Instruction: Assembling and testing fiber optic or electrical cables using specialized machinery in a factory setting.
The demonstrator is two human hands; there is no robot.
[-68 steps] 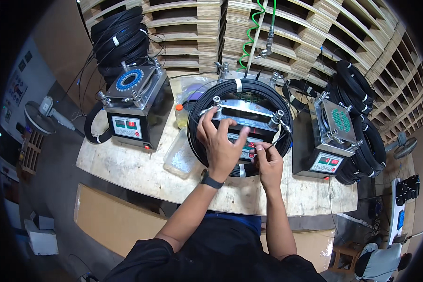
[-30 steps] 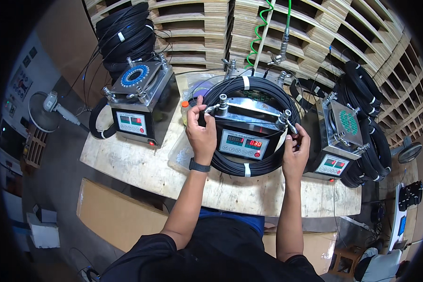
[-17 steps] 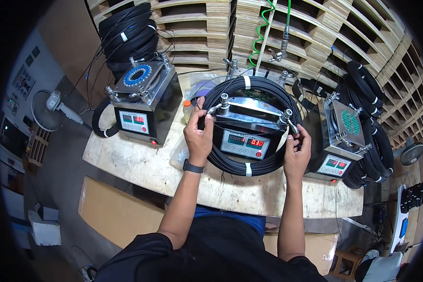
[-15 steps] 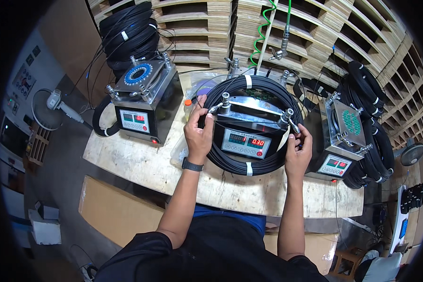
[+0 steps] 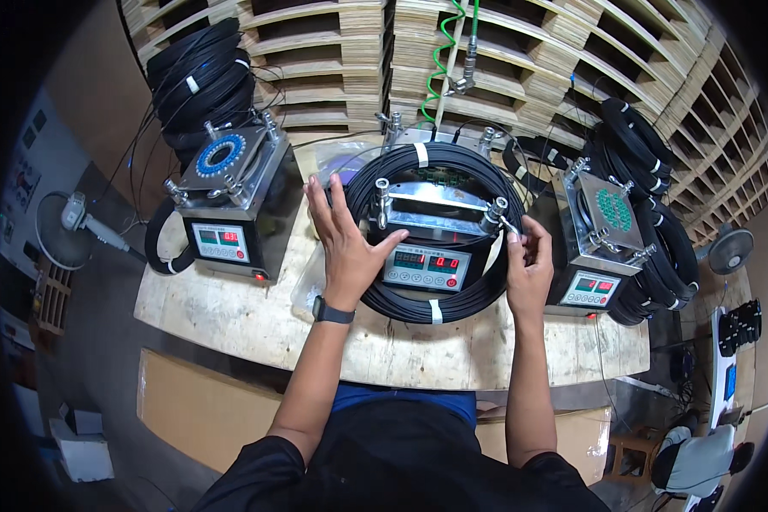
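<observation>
A grey box machine (image 5: 425, 266) with red number displays stands mid-table. A black cable coil (image 5: 427, 162) with white tape ties lies around its metal clamp top. My left hand (image 5: 346, 243) lies flat on the coil's left side with fingers spread and holds nothing. A dark watch sits on that wrist. My right hand (image 5: 529, 269) is at the coil's right side, and its fingertips pinch a small pale piece (image 5: 507, 225) beside the right clamp post. What that piece is I cannot tell.
Two similar machines flank the middle one on the wooden table (image 5: 401, 346): the left machine (image 5: 230, 213) has a blue ring top, the right machine (image 5: 602, 247) a green dotted top. Black cable coils (image 5: 200, 77) and more coils (image 5: 648, 196) lie by them. Pallets and a green hose (image 5: 439, 60) stand behind.
My left hand has let go of the machine's left post and now lies spread on the coil. My right hand stays by the right post.
</observation>
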